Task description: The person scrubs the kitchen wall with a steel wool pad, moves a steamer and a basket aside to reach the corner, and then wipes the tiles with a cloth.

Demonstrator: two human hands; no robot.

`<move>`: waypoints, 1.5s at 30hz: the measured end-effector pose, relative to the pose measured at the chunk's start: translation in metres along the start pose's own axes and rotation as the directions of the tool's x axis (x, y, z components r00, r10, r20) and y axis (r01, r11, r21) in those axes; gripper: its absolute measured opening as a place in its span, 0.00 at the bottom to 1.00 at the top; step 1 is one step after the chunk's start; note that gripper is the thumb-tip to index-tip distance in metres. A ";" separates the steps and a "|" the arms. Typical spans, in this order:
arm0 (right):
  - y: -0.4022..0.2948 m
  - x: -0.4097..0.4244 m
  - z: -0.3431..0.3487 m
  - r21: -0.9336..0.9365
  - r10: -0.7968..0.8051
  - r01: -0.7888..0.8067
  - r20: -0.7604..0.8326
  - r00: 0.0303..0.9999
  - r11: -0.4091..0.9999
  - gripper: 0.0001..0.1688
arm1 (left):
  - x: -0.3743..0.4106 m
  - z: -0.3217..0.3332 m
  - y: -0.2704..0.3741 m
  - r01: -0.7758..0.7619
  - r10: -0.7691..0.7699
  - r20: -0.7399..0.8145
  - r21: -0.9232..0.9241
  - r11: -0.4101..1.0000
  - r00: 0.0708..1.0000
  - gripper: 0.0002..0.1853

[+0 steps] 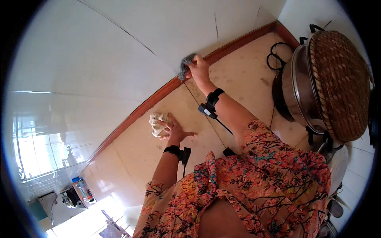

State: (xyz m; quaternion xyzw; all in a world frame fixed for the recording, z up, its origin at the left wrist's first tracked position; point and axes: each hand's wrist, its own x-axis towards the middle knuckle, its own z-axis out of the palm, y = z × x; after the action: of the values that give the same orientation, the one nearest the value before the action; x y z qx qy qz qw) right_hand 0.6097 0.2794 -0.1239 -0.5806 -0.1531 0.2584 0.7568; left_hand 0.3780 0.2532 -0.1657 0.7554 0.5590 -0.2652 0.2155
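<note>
My right hand holds a grey scouring pad or cloth against the white tiled wall, just above the reddish-brown skirting strip. Lower and to the left, my left hand lies with spread fingers on the beige tiled surface, its fingertips over a crumpled cream cloth. Whether those fingers press the cloth cannot be told. Brown stains mark the tiles near my right hand.
On the right, a woven lid covers a stack of metal steamer pots with black handles. A coiled black cable lies behind them. A tray with small items stands at the lower left.
</note>
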 end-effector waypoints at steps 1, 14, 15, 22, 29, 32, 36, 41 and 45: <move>-0.029 -0.004 0.007 -0.066 -0.074 0.074 -0.003 0.997 0.995 0.04 | 0.004 0.003 -0.004 -0.008 0.008 -0.011 -0.006 1.000 1.000 0.82; 0.003 -0.007 0.005 -0.028 -0.103 0.105 0.039 0.994 0.994 0.04 | -0.010 -0.006 0.007 -0.018 0.018 -0.024 0.001 1.000 1.000 0.83; 0.022 -0.009 0.000 0.116 0.010 -0.007 -0.026 1.000 0.993 0.05 | -0.007 -0.002 0.003 -0.035 0.035 -0.041 -0.006 0.999 0.999 0.83; -0.086 0.007 0.027 0.012 -0.395 0.395 0.052 0.917 0.919 0.07 | 0.009 0.015 -0.016 -0.087 0.085 -0.130 -0.008 0.996 0.988 0.83; -0.115 0.015 0.025 0.038 -0.490 0.489 0.034 0.871 0.871 0.06 | 0.010 0.015 -0.015 -0.090 0.087 -0.088 -0.028 0.996 0.992 0.83; -0.022 0.017 -0.010 -0.091 -0.309 0.305 -0.031 0.951 0.948 0.04 | 0.008 0.014 -0.010 -0.110 0.104 -0.084 -0.072 0.991 0.991 0.83; 0.033 0.027 -0.035 -0.011 -0.088 0.088 -0.035 0.995 0.996 0.04 | 0.004 0.003 -0.001 -0.087 0.084 -0.080 -0.030 0.996 0.993 0.83; -0.086 0.018 0.019 -0.039 -0.415 0.418 0.065 0.907 0.907 0.07 | 0.005 0.008 -0.009 -0.056 0.053 -0.063 -0.046 0.997 0.997 0.83; -0.160 0.019 0.044 0.038 -0.648 0.647 0.082 0.757 0.761 0.06 | 0.007 0.007 -0.007 -0.061 0.062 -0.060 0.017 0.998 0.996 0.83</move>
State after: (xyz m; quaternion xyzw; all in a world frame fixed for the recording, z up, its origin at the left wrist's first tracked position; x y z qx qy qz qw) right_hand 0.6360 0.2953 0.0400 -0.4770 -0.3772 0.0075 0.7938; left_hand 0.3716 0.2561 -0.1752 0.7816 0.5399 -0.2393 0.2009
